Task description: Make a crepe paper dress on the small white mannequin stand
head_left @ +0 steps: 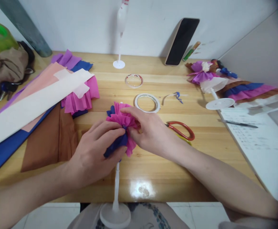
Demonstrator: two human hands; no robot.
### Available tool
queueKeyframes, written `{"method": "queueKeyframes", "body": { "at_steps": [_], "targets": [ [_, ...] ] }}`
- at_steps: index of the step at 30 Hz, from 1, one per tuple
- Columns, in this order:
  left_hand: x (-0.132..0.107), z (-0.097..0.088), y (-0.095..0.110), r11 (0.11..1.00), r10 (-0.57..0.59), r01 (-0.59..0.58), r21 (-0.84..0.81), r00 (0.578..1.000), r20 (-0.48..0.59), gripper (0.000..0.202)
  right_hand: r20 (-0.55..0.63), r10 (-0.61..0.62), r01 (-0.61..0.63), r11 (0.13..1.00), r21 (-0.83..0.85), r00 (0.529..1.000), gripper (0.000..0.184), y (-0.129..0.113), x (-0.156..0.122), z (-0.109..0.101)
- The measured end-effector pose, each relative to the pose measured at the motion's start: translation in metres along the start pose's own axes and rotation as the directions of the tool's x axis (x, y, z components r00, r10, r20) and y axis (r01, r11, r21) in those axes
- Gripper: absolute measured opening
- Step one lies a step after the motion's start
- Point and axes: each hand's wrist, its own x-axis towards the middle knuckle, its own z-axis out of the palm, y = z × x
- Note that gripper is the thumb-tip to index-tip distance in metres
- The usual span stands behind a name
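A pink and blue crepe paper ruffle (116,119) is wrapped around the upper part of a white plastic stand. The stand's stem (117,184) points toward me, and its round base (116,216) is over my lap. My left hand (98,148) presses its fingers against the blue crepe paper (117,144) on the left. From the right, my right hand (148,128) pinches the pink crepe paper between thumb and fingers. The doll or stick inside the paper is hidden.
Folded crepe paper strips (34,108) in several colours lie left. Double-sided tape (147,102), a thin tape ring (134,80) and red-handled scissors (183,130) lie ahead and right. A phone (183,41) leans on the wall. Paper-dressed figures (215,79) and a written notebook (255,143) are at right.
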Motion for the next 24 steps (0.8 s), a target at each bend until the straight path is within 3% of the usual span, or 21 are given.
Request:
{"method": "queueKeyframes", "body": {
  "at_steps": [3, 5, 11, 14, 19, 24],
  "targets": [
    [0.001, 0.004, 0.001, 0.992, 0.118, -0.118, 0.052, 0.993, -0.005, 0.023, -0.012, 0.007, -0.006, 0.999, 0.037, 1.0, 0.029, 0.0, 0.002, 0.0],
    [-0.001, 0.006, 0.001, 0.984, 0.155, -0.155, 0.092, 0.988, 0.006, 0.023, -0.013, 0.017, -0.016, 0.999, 0.05, 1.0, 0.024, 0.0, 0.003, 0.0],
    [-0.011, 0.013, -0.001, 0.921, 0.332, -0.328, 0.208, 0.943, 0.019, 0.023, -0.038, -0.007, 0.009, 0.999, 0.052, 0.999, 0.033, 0.003, 0.004, 0.0],
    [-0.016, 0.015, -0.003, 0.913, 0.335, -0.34, 0.225, 0.94, 0.059, 0.028, -0.031, -0.004, 0.005, 0.999, 0.039, 1.0, 0.036, 0.002, 0.004, 0.0],
    [-0.02, 0.017, -0.007, 0.898, 0.356, -0.362, 0.249, 0.932, 0.07, 0.031, 0.01, 0.049, -0.05, 0.999, 0.016, 0.999, 0.01, 0.0, 0.007, 0.0],
    [-0.02, 0.018, -0.008, 0.887, 0.37, -0.384, 0.257, 0.923, 0.102, 0.032, -0.056, 0.084, -0.084, 0.996, 0.017, 0.995, 0.023, 0.002, 0.013, 0.001]
  ]
}}
